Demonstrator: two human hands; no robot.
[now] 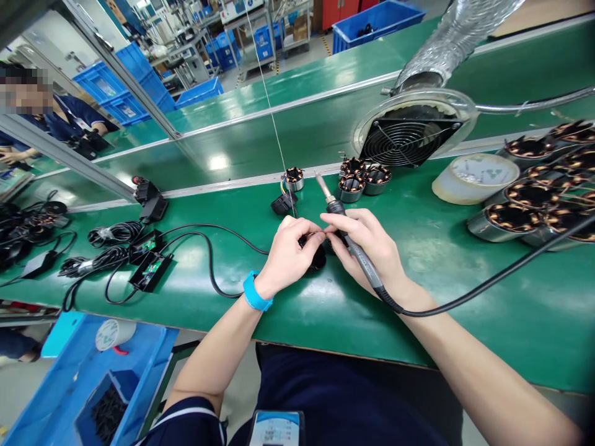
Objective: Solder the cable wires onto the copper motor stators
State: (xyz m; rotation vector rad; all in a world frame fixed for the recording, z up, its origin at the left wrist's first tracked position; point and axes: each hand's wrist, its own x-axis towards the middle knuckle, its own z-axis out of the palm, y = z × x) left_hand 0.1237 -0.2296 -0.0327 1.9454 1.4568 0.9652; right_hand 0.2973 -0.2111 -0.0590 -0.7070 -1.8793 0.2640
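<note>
My right hand (pixel 372 244) holds a soldering iron (pixel 346 232) along its palm, the metal tip pointing up and away. My left hand (pixel 290 254), with a blue wrist strap (pixel 255 294), pinches a small black part (pixel 317 255) on the green bench; the fingertips of both hands meet over it. A thin solder wire (pixel 274 133) hangs down from above to a spot just past my left hand. One copper-wound stator (pixel 294 178) sits behind the hands, beside a black part (pixel 283 203).
Three stators (pixel 362 178) cluster by a fume extractor fan (pixel 409 133) with a silver duct. Several more stators (pixel 534 198) and a tape roll (pixel 474 176) lie right. Black cables and circuit boards (pixel 146 263) lie left. Another person (pixel 51 114) works far left. Blue bin (pixel 93 378) below.
</note>
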